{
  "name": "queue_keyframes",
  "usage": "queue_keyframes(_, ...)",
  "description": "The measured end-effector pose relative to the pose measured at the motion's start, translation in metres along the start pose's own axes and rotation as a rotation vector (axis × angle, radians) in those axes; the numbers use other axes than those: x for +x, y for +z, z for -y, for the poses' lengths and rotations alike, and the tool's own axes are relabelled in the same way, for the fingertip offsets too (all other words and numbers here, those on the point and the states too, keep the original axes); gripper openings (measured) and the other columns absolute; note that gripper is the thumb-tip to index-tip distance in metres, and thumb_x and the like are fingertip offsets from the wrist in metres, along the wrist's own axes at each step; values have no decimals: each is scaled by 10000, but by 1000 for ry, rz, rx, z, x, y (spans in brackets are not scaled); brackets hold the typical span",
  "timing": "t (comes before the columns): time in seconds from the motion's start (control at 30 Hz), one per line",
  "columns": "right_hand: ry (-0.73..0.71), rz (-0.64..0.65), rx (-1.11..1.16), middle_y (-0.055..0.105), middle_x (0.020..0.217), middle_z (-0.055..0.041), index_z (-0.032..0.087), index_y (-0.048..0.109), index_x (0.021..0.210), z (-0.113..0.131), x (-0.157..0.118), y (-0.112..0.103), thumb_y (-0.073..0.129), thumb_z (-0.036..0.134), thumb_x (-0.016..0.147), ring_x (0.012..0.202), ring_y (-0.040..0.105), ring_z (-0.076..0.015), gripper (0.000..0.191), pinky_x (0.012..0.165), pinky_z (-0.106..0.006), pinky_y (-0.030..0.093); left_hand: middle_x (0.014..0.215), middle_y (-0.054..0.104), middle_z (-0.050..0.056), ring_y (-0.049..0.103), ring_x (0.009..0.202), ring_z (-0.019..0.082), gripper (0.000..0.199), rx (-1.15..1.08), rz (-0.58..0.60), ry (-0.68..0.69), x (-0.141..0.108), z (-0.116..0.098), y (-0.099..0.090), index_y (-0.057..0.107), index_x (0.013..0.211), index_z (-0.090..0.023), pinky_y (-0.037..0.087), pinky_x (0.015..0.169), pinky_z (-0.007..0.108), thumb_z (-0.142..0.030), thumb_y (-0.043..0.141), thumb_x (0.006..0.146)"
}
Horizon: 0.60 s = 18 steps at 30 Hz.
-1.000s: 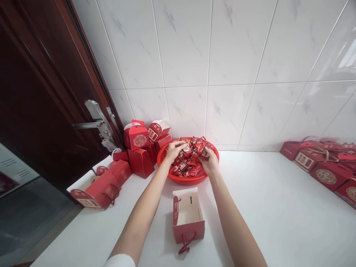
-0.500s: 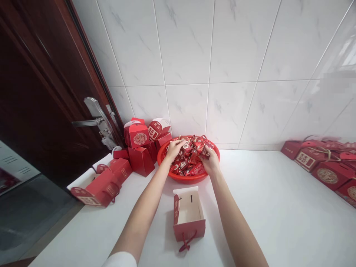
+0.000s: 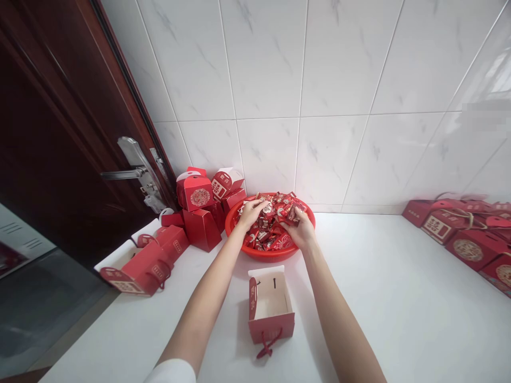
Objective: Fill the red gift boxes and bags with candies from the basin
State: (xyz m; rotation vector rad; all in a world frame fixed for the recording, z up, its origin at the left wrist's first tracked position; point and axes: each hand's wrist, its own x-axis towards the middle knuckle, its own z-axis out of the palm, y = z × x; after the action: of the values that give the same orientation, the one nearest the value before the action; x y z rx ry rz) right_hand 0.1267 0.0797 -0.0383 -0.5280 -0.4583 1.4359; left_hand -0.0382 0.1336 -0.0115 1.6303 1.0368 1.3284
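Observation:
A red plastic basin point(image 3: 271, 256) heaped with red-wrapped candies point(image 3: 275, 223) stands near the tiled wall. Over its left side, my left hand point(image 3: 252, 211) pinches a candy with a pale label point(image 3: 266, 207) between thumb and fingers. My right hand point(image 3: 301, 226) is at the basin's right side, fingers curled round red-wrapped candy point(image 3: 294, 213). In front of the basin, between my forearms, an open red box point(image 3: 271, 325) with a red cord shows its pale inside, with no candy visible in it.
Several red boxes point(image 3: 203, 230) are stacked at the left by the wall, with open ones point(image 3: 143, 266) nearer the table's left edge. More red boxes point(image 3: 471, 247) stand in rows at the far right. A dark door point(image 3: 80, 106) with a metal handle is at the left.
Both hands remain over the basin. The fingers of my right hand have shifted slightly among the candies, and the view has moved a little.

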Motion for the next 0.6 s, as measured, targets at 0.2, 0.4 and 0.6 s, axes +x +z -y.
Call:
queue_keyframes(0.2,14,-5,23,783,841,26,259,722,835,1,1,-2,674,262,872,822,723,-176,61,742,-326,594,667,653,3,548,672,166,369,44,-17,13,2,4,0,671,662,-173,421,666,274,-537,701,716)
queue_keyframes(0.4,3,-8,42,788,869,33,268,720,821,1,1,-2,662,255,874,890,725,-178,80,789,-331,588,565,569,-15,528,623,167,352,136,-114,30,6,12,-4,604,578,-184,401,639,278,-471,664,773)
queue_keyframes(0.6,0,-11,57,787,850,25,260,724,815,2,0,1,631,243,893,867,727,-174,123,782,-332,596,621,646,2,604,685,198,239,210,-170,33,7,16,-4,631,598,-191,448,703,293,-363,665,761)
